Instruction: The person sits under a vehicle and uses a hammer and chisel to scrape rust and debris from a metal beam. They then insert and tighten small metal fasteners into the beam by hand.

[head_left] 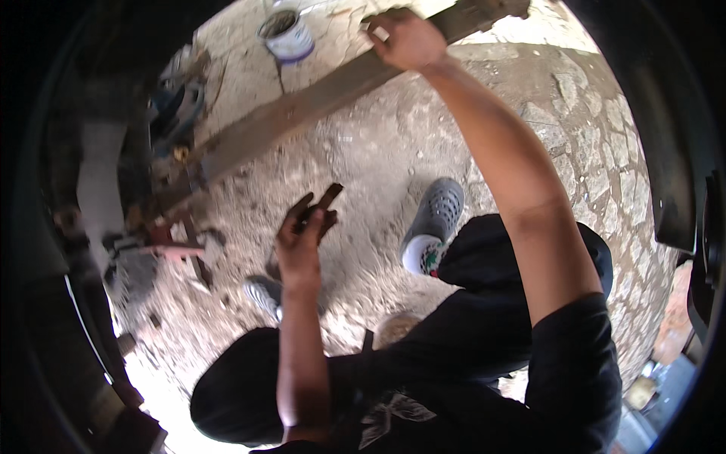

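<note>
My right hand (404, 41) is curled over the upper edge of a long wooden beam (295, 106), which runs diagonally from the left toward the top. My left hand (302, 231), lower and nearer me, holds a short, dark brown strip (330, 195) upright between its fingers, short of the beam. Just what the strip is made of, I cannot tell. Red metal pieces (170, 244), partly blurred, lie near the beam's lower left end. A dark tool (172, 113) sits beyond the beam on the left.
A white and purple bucket (286, 41) stands beyond the beam on rough paved ground (514, 91). My feet in grey clogs (440, 204) are below my hands, and a round container (397, 329) is partly hidden by my legs. Blue and other items (669, 378) lie at the far right.
</note>
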The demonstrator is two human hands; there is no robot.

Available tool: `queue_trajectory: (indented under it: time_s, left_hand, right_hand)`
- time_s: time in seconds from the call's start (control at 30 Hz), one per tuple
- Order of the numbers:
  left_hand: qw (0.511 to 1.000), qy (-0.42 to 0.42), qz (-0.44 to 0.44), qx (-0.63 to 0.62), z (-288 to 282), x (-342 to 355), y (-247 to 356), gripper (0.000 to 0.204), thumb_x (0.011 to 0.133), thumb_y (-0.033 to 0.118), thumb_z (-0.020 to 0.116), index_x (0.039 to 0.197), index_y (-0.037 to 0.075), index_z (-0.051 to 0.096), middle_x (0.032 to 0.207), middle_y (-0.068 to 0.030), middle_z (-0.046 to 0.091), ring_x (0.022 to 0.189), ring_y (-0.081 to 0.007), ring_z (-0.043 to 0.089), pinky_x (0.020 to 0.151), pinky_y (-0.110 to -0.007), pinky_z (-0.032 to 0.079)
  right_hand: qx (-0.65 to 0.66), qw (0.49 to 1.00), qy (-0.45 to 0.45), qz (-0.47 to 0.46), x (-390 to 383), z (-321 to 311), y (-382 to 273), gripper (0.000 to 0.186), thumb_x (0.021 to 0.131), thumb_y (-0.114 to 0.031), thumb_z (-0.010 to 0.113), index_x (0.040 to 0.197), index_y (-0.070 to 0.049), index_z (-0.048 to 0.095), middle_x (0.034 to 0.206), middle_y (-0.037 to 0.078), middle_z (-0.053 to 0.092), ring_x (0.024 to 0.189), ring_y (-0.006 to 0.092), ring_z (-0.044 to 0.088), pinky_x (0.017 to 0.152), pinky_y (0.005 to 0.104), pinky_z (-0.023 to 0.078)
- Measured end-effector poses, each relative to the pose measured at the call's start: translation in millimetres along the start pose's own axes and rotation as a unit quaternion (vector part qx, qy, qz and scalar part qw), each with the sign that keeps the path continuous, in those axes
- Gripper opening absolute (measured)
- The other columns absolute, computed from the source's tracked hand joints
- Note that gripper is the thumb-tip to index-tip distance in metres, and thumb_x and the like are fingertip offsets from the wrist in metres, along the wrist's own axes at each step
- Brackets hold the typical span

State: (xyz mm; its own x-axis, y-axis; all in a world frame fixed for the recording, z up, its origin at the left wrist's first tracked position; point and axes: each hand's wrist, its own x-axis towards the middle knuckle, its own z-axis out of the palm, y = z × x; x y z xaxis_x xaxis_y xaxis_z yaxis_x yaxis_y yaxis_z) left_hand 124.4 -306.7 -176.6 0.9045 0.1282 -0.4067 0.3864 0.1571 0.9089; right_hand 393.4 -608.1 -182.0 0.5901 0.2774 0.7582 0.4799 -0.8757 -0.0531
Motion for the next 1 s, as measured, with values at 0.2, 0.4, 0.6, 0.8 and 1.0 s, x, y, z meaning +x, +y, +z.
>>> queue_trajectory:
  time_s: [0.2,0.4,0.6,0.8,1.0]
  left_hand:
    - [0.992,0.053,0.067,0.095,-51.8,-86.2,65.6,0.044,0.100,0.006,0.071,0.139,-0.009,0.058,0.125,-0.0184,0.068,0.112,-0.0277,0.070,0.103,-0.039,0.058]
    - [0.898,0.086,0.170,0.396,-77.4,-100.0,142.3,0.027,0.101,0.005,0.067,0.127,-0.002,0.070,0.107,-0.0146,0.078,0.101,-0.0207,0.076,0.089,-0.035,0.060]
    - [0.857,0.002,0.209,0.472,-48.1,-36.7,189.0,0.017,0.103,0.016,0.066,0.112,0.002,0.073,0.087,-0.0132,0.077,0.073,-0.0258,0.075,0.073,-0.037,0.056]
    - [0.871,-0.073,0.258,0.411,-4.9,-18.2,178.0,0.021,0.103,0.019,0.070,0.112,0.001,0.073,0.085,-0.0097,0.076,0.073,-0.0169,0.074,0.062,-0.031,0.055]
    - [0.921,-0.178,0.249,0.241,2.9,-46.6,170.5,0.020,0.098,0.010,0.076,0.114,-0.001,0.073,0.094,-0.0055,0.077,0.078,-0.0089,0.071,0.065,-0.024,0.055]
  right_hand:
    - [0.077,0.963,0.202,0.163,-2.4,-3.1,-64.7,0.019,0.093,-0.020,0.072,0.110,-0.012,0.077,0.094,0.012,0.076,0.083,0.0329,0.071,0.070,0.0412,0.056]
    - [0.490,0.826,-0.177,0.214,51.8,-39.5,-236.8,0.029,0.105,-0.029,0.064,0.113,-0.003,0.073,0.096,0.020,0.077,0.089,0.0247,0.078,0.075,0.0338,0.063]
    - [0.616,0.713,-0.308,0.135,47.9,-79.5,-257.2,0.059,0.103,-0.056,0.062,0.126,-0.002,0.070,0.113,0.022,0.074,0.098,0.0264,0.077,0.084,0.0366,0.064]
    - [0.503,0.719,-0.458,0.140,35.6,-156.2,-177.5,0.044,0.101,-0.040,0.072,0.120,-0.001,0.074,0.106,0.016,0.080,0.089,0.0189,0.079,0.084,0.0348,0.066]
    - [0.428,0.761,-0.418,0.252,47.9,-248.9,-178.8,0.025,0.101,-0.023,0.074,0.107,0.001,0.077,0.089,0.015,0.079,0.076,0.0187,0.079,0.073,0.0327,0.063]
